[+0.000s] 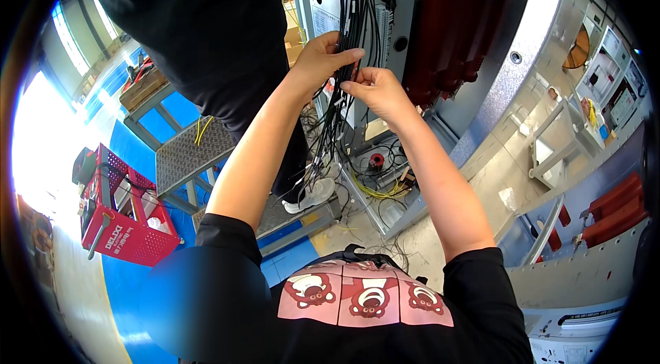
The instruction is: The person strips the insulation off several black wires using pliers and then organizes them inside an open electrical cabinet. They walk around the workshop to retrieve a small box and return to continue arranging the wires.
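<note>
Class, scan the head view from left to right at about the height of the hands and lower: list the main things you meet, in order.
Red basket → metal step platform → left hand → black wire bundle → right hand → dark red insulators → grey cabinet frame.

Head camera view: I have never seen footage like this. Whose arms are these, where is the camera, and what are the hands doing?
The camera sits on a person's head and looks down, so the two bare forearms rising from the lower edge are their own. The round, bent edges come from the fisheye lens. The left hand and right hand both grip a bundle of black wires hanging from a grey electrical cabinet with dark red parts. A second person in dark clothes stands close on a metal step platform. A red basket sits on the blue floor.
</note>
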Demonstrator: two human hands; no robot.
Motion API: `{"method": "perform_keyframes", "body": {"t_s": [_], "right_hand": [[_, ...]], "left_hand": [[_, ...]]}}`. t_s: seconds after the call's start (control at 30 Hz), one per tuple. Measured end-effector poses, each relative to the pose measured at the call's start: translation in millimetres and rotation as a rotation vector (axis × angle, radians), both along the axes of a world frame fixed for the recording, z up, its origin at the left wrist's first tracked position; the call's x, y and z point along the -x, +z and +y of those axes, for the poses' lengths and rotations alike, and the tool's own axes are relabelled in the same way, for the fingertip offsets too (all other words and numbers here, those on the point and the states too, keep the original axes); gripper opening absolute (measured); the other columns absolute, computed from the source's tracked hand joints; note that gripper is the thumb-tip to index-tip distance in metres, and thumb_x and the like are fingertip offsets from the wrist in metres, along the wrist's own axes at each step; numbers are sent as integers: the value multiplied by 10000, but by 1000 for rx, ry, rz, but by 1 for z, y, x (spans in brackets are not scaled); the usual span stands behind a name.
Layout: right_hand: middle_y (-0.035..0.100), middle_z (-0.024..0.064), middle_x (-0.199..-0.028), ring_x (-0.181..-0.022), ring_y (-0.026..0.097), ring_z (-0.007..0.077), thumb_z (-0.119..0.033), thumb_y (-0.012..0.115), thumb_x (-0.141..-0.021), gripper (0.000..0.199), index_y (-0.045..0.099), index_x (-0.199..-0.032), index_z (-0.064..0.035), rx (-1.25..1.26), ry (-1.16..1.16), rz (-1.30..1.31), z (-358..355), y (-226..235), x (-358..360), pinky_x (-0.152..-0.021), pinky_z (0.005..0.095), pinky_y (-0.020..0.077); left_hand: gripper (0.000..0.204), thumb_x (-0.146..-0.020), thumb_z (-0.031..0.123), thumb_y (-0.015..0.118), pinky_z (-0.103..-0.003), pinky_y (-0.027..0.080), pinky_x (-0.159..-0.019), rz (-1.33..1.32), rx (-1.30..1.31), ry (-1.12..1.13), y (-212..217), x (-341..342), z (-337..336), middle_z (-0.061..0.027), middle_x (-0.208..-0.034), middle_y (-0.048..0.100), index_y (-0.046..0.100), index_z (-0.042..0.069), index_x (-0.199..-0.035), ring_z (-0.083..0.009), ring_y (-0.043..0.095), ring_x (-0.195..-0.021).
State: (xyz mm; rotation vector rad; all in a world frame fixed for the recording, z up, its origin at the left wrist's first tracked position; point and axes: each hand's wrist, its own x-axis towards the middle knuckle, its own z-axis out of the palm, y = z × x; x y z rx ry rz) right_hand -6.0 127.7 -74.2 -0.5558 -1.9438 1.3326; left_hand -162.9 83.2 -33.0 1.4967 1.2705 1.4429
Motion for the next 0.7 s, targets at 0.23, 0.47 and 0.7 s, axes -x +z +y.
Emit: {"method": "perform_keyframes", "body": {"t_s": [0.23,0.47,0.7], "right_hand": [[461,-84,-618,-541,342,12,-243,694,-853,229,580,-747,-75,29,11,-34,3,3,-23,-485,212,256],[423,-97,-582,-455,317,0,-265,674,-874,230,566,-766,-93,260,148,94,0,5,-40,-417,193,222],[405,-98,-572,-472,307,5,-300,687,-877,256,596,-787,-79,164,146,32,-8,7,-40,-433,199,224]], "left_hand": [[308,-833,326,738,-211,431,-585,19,97,14,6,-7,-5,5,-728,569,579,65,-872,-69,534,-650],[300,-870,361,658,-232,416,-614,-63,93,-112,12,-5,-11,9,-683,531,552,90,-799,-105,534,-660],[259,-857,286,708,-217,363,-569,-33,78,-178,4,-13,-13,40,-630,493,546,106,-766,-57,482,-602]]}}
